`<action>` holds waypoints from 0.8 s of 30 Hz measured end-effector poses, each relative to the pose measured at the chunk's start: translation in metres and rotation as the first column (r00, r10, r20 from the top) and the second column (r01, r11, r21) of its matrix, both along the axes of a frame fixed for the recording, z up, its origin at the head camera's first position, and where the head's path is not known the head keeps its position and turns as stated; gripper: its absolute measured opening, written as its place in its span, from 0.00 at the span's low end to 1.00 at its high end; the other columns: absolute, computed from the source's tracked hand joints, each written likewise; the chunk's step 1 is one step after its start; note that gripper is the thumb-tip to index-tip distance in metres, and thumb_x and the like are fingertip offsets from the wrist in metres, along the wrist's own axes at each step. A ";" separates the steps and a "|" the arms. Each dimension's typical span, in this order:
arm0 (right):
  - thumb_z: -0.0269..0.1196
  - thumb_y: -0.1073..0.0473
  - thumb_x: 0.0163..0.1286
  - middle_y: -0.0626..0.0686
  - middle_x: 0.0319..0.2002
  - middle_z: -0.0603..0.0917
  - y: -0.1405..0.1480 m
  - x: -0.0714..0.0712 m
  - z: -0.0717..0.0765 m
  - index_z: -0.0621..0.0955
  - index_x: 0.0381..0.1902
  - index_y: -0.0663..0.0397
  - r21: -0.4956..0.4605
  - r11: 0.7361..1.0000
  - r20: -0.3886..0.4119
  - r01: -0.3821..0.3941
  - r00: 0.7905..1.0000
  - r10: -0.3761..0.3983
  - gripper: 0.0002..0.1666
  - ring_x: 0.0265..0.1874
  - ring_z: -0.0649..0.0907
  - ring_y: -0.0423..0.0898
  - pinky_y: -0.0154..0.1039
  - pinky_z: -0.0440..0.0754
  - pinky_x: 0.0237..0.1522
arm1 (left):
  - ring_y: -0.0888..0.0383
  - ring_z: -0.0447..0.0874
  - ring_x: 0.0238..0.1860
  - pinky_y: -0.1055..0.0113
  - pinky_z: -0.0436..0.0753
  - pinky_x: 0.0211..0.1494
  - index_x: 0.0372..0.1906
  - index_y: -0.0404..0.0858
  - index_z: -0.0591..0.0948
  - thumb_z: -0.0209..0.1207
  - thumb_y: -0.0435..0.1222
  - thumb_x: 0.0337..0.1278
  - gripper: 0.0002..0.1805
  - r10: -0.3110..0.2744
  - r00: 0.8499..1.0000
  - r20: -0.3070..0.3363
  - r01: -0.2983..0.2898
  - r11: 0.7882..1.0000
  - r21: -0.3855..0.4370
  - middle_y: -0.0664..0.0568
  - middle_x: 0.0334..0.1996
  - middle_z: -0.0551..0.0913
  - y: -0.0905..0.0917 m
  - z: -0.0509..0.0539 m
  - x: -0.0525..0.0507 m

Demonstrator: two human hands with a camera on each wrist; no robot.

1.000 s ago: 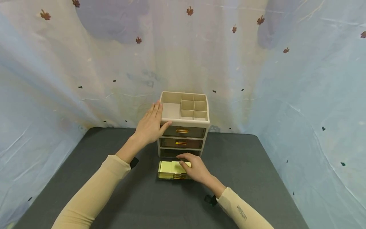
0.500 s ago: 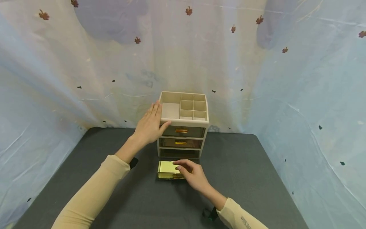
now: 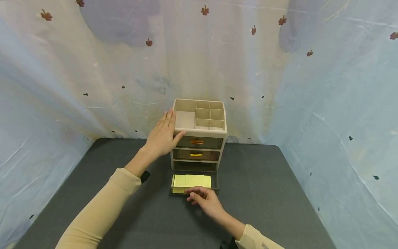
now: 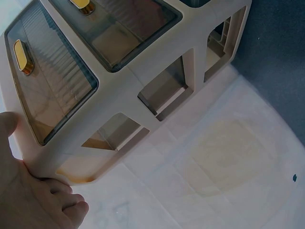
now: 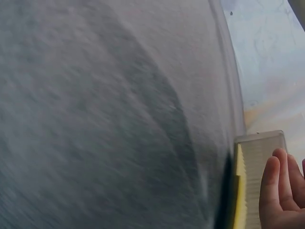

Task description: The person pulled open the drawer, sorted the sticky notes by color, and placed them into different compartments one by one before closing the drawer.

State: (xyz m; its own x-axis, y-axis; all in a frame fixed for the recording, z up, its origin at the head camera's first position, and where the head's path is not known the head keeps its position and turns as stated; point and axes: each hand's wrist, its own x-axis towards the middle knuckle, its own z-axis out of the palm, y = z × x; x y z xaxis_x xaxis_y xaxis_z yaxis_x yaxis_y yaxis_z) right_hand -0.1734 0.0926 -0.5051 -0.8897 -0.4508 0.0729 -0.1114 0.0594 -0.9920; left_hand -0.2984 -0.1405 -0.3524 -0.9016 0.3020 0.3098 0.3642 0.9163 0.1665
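Observation:
A beige desktop drawer organizer [image 3: 200, 132] stands at the back of the table. My left hand [image 3: 161, 135] rests along its upper left side, fingers straight, thumb at the front edge. In the left wrist view that hand [image 4: 40, 200] touches a corner of the organizer [image 4: 119, 90]. The clear bottom drawer [image 3: 214, 180] is out in front of its slot, holding yellow paper pads [image 3: 198, 181]. My right hand [image 3: 206, 204] is at the drawer's front, fingers loosely bent, covering its handle; I cannot tell whether it touches. The right wrist view shows these fingers [image 5: 270, 181] beside the drawer.
Two upper drawers with amber handles [image 3: 197, 141] are pushed in. The organizer's top has divided compartments [image 3: 203, 114]. A dark grey cloth [image 3: 255, 193] covers the table, and a patterned curtain [image 3: 199, 62] hangs behind and at the sides.
My right hand has moved from above the pads down and back to the drawer's front, uncovering the pads and the drawer's right part. The left hand has stayed on the organizer.

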 end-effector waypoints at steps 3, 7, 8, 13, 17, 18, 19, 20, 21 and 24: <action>0.59 0.62 0.81 0.66 0.57 0.86 -0.001 0.003 -0.005 0.81 0.60 0.69 -0.015 1.000 0.042 0.006 0.999 -0.005 0.18 0.50 0.88 0.57 0.50 0.88 0.51 | 0.43 0.33 0.84 0.47 0.49 0.83 0.83 0.31 0.40 0.39 0.63 0.80 0.50 0.001 1.000 0.001 -0.001 1.000 -0.004 0.38 0.84 0.36 0.000 0.000 0.000; 0.59 0.61 0.81 0.65 0.56 0.86 -0.002 0.005 -0.009 0.82 0.59 0.68 -0.032 0.999 0.100 0.019 0.995 -0.016 0.18 0.49 0.89 0.56 0.46 0.88 0.50 | 0.43 0.32 0.84 0.47 0.49 0.83 0.84 0.31 0.40 0.39 0.63 0.80 0.49 -0.001 1.000 0.002 0.001 1.000 -0.004 0.39 0.84 0.35 0.000 0.001 0.000; 0.59 0.61 0.81 0.65 0.56 0.86 -0.002 0.006 -0.010 0.82 0.60 0.69 -0.039 0.999 0.117 0.022 0.993 -0.017 0.18 0.49 0.89 0.56 0.47 0.88 0.50 | 0.43 0.32 0.84 0.47 0.49 0.83 0.84 0.31 0.40 0.39 0.63 0.80 0.49 -0.002 1.000 0.003 0.002 1.000 -0.003 0.39 0.84 0.34 0.000 0.001 0.000; 0.59 0.60 0.81 0.67 0.56 0.85 -0.003 0.007 -0.015 0.80 0.60 0.73 -0.076 0.996 0.211 0.042 0.977 -0.025 0.21 0.48 0.89 0.56 0.49 0.89 0.50 | 0.43 0.31 0.84 0.46 0.49 0.83 0.84 0.31 0.40 0.39 0.63 0.80 0.49 -0.007 1.000 0.005 0.007 1.000 -0.001 0.40 0.84 0.33 0.000 0.001 0.000; 0.58 0.58 0.82 0.66 0.56 0.86 -0.002 0.006 -0.018 0.80 0.60 0.73 -0.084 0.995 0.269 0.057 0.963 -0.032 0.21 0.48 0.89 0.56 0.48 0.89 0.48 | 0.43 0.31 0.84 0.46 0.49 0.83 0.84 0.31 0.40 0.40 0.62 0.80 0.49 -0.006 1.000 0.005 0.006 1.000 0.002 0.40 0.84 0.34 0.000 0.001 0.000; 0.58 0.58 0.82 0.66 0.56 0.86 -0.002 0.006 -0.020 0.80 0.59 0.73 -0.085 0.995 0.279 0.059 0.960 -0.033 0.22 0.48 0.89 0.56 0.48 0.89 0.48 | 0.43 0.31 0.84 0.46 0.49 0.83 0.84 0.31 0.40 0.40 0.62 0.80 0.49 -0.005 1.000 0.008 0.005 1.000 0.003 0.40 0.84 0.33 0.000 0.001 0.000; 0.58 0.57 0.82 0.66 0.56 0.86 -0.001 0.006 -0.020 0.80 0.59 0.73 -0.085 0.995 0.289 0.061 0.957 -0.034 0.22 0.48 0.89 0.55 0.48 0.89 0.48 | 0.43 0.31 0.84 0.46 0.49 0.83 0.84 0.31 0.40 0.40 0.62 0.80 0.49 -0.004 1.000 0.011 0.004 1.000 0.004 0.40 0.84 0.33 0.000 0.001 0.000; 0.58 0.56 0.82 0.66 0.56 0.86 -0.001 0.005 -0.021 0.81 0.59 0.73 -0.088 0.994 0.303 0.064 0.952 -0.035 0.23 0.48 0.89 0.55 0.47 0.89 0.48 | 0.43 0.31 0.84 0.46 0.49 0.83 0.84 0.31 0.40 0.40 0.62 0.80 0.49 -0.003 1.000 0.012 0.003 1.000 0.004 0.40 0.84 0.33 0.000 0.001 0.000; 0.58 0.56 0.82 0.66 0.56 0.86 -0.001 0.005 -0.022 0.81 0.59 0.73 -0.089 0.994 0.314 0.067 0.949 -0.036 0.23 0.48 0.90 0.55 0.47 0.89 0.48 | 0.43 0.31 0.84 0.46 0.49 0.83 0.84 0.31 0.40 0.40 0.62 0.80 0.49 -0.003 1.000 0.012 0.003 1.000 0.004 0.40 0.84 0.33 0.000 0.001 0.000; 0.59 0.54 0.82 0.66 0.55 0.87 -0.001 0.005 -0.024 0.81 0.60 0.73 -0.098 0.992 0.350 0.079 0.936 -0.040 0.25 0.47 0.90 0.54 0.47 0.89 0.48 | 0.44 0.31 0.84 0.47 0.48 0.84 0.84 0.31 0.40 0.40 0.62 0.80 0.49 -0.003 1.000 0.015 0.002 1.000 0.004 0.40 0.84 0.33 0.000 0.001 0.000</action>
